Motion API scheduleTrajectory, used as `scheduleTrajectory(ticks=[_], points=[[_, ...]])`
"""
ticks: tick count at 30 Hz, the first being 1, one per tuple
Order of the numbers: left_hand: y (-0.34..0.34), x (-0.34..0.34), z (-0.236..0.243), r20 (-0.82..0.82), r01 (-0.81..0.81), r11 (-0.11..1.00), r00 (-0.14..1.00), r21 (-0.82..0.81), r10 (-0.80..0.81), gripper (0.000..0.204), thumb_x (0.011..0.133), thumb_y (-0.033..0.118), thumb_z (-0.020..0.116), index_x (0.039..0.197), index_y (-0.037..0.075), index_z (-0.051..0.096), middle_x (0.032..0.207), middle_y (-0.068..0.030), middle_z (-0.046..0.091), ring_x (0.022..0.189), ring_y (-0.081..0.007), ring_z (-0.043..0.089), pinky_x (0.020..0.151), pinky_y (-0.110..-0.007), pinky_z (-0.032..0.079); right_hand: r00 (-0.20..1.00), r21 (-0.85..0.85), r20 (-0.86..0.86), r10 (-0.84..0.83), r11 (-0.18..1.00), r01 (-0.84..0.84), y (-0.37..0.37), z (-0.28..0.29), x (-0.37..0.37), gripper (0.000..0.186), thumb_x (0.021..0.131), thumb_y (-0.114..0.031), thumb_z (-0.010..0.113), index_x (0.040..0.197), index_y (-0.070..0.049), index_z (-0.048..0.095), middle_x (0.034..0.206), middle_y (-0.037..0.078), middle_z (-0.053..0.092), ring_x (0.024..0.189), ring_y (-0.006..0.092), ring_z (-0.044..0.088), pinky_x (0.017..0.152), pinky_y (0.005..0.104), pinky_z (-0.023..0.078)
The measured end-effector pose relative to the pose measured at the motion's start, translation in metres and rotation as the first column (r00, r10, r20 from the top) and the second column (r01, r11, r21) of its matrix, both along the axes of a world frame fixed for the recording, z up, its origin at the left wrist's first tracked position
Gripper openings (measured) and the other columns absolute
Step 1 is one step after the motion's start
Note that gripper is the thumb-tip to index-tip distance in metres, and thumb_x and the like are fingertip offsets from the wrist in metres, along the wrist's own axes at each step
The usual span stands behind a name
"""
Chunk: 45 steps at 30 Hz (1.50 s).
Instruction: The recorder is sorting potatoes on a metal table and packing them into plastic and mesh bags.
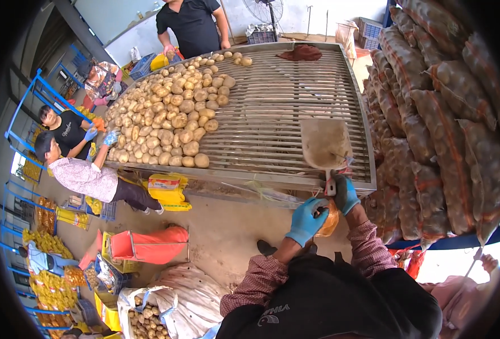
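My right hand (346, 196), in a dark blue-grey glove, is closed at the short handle of a scoop (323, 138). The scoop's broad, dirt-marked pale blade rests over the metal slats of the sorting table (272, 121), near its right front corner. Beside it, my left hand (306, 221) wears a light blue glove with thumb and fingers curled together; what they hold, if anything, is hidden. An orange translucent bag or packet (330, 219) shows between and behind my hands, below the table edge. Many potatoes (171, 110) are heaped on the table's left half.
Tall stacks of filled mesh sacks (431, 118) stand close on the right. Co-workers are along the table's far and left sides. Behind on the left are an open white sack of potatoes (148, 322), a red cloth-covered item (154, 244) and yellow bags (168, 191). A dark red cloth (301, 53) lies on the far slats.
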<state>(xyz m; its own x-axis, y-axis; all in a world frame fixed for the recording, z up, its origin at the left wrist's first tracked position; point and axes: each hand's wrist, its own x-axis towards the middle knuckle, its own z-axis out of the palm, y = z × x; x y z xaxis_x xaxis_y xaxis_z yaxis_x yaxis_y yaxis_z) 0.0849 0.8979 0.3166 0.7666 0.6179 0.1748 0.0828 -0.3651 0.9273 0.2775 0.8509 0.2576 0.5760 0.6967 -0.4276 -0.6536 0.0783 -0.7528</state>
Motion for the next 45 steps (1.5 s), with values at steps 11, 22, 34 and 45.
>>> scheduleTrajectory(ticks=[11, 22, 34, 45], points=[[0.106, -0.091, -0.024, 0.061, -0.114, 0.748, 0.977, -0.654, 0.203, 0.034, 0.099, 0.021, 0.071, 0.127, 0.002, 0.068, 0.094, -0.0067, 0.072, 0.065, -0.0118, 0.063, 0.058, -0.027, 0.052, 0.922, -0.126, 0.378, -0.087, 0.982, 0.144, 0.036, 0.043, -0.002, 0.027, 0.101, -0.029, 0.064, 0.105, -0.003, 0.073, 0.084, 0.006, 0.075, 0.062, 0.0140, 0.066, 0.054, 0.0277, 0.049], [0.160, -0.096, -0.044, -0.054, -0.122, 0.314, 0.975, -0.941, 0.216, 0.041, 0.098, 0.030, 0.069, 0.130, 0.008, 0.056, 0.112, -0.0114, 0.070, 0.078, -0.0240, 0.073, 0.057, -0.040, 0.064, 0.803, -0.291, 0.512, 0.304, 0.942, -0.171, 0.053, 0.078, -0.149, 0.032, 0.105, -0.026, 0.060, 0.105, 0.002, 0.075, 0.076, 0.006, 0.071, 0.058, 0.0122, 0.062, 0.053, 0.0257, 0.046], [0.254, -0.123, -0.068, -0.087, -0.231, 0.322, 0.910, -0.918, 0.405, 0.044, 0.094, 0.009, 0.060, 0.137, 0.012, 0.054, 0.129, -0.0123, 0.063, 0.104, -0.0318, 0.069, 0.069, -0.050, 0.064, 0.405, 0.229, 0.616, -0.676, 0.645, 0.729, -0.066, 0.187, 0.059, 0.024, 0.103, -0.012, 0.057, 0.117, 0.003, 0.069, 0.102, 0.016, 0.075, 0.089, 0.0296, 0.075, 0.079, 0.0423, 0.063], [0.296, 0.002, -0.043, -0.198, -0.192, 0.464, 0.979, -0.865, 0.036, 0.054, 0.088, 0.004, 0.067, 0.140, 0.009, 0.051, 0.119, -0.0168, 0.068, 0.097, -0.0356, 0.072, 0.073, -0.053, 0.064, 0.468, 0.463, 0.593, -0.656, 0.753, 0.468, -0.055, 0.326, 0.126, 0.031, 0.106, -0.020, 0.055, 0.127, 0.000, 0.064, 0.120, 0.013, 0.073, 0.103, 0.0246, 0.072, 0.091, 0.0384, 0.057]])
